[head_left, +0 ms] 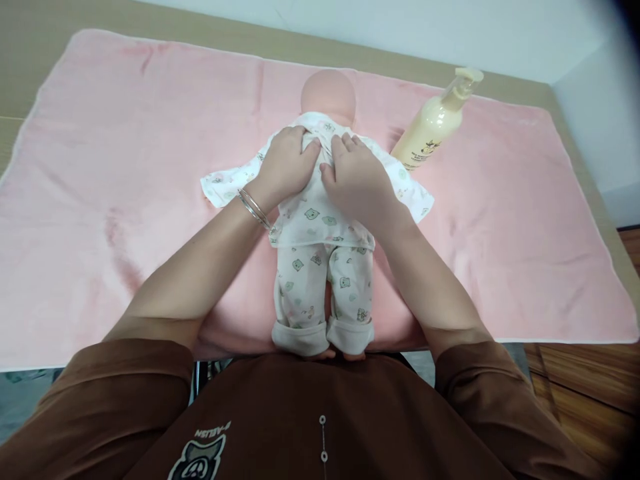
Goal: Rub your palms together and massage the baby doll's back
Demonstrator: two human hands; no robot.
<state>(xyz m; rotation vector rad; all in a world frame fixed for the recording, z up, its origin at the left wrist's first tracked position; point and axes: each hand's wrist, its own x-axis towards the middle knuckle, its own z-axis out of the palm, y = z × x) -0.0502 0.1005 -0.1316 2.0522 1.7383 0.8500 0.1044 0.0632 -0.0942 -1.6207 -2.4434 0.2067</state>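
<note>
Nearest the camera, a brown shirt with small white buttons [300, 407] fills the bottom of the view, and both bare forearms reach forward from its sleeves. Just beyond, at the near edge of the soft pink towel [125, 173], lie the feet of a baby doll in a white two-piece suit printed with little bears [320, 227]. Its rolled trouser cuffs point at the person and its bald head [327, 97] points away; no face shows.

The left hand [287, 163], with thin silver bangles [254, 208] at the wrist, and the right hand [357, 180] lie side by side on the doll's upper body, just below the collar. Both sets of fingers are stretched out flat on the cloth, spread and gripping nothing that shows. Judging from this, the hands are pressing or smoothing the top over the doll's trunk.

Farther off to the right, a cream-coloured plastic pump bottle [433, 127] stands near the doll's sleeve. The towel covers a light wooden counter [30, 40] that runs to a pale wall.
</note>
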